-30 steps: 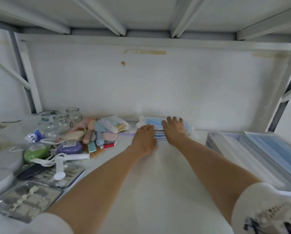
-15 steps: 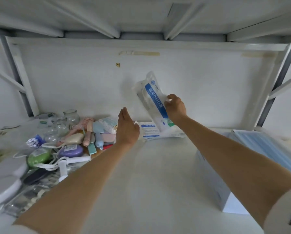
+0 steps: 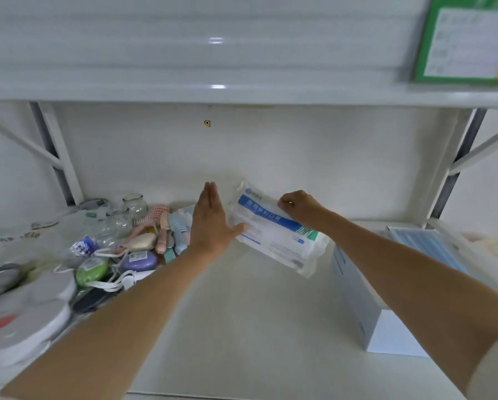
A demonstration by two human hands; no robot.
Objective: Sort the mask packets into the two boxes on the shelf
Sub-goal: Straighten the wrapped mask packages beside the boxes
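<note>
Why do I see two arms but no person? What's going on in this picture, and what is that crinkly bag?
The camera sits on a person's head and looks forward and down, so you see only their arms, as if they were yours. They are reaching into a white shelf. The right hand pinches a see-through mask packet with a blue stripe and holds it up, tilted, above the shelf. The left hand is flat and open, its thumb touching the packet's edge. On the left lies a jumble: glass jars, a green soap and a purple soap. On the right stands a white box with blue masks in it.
</note>
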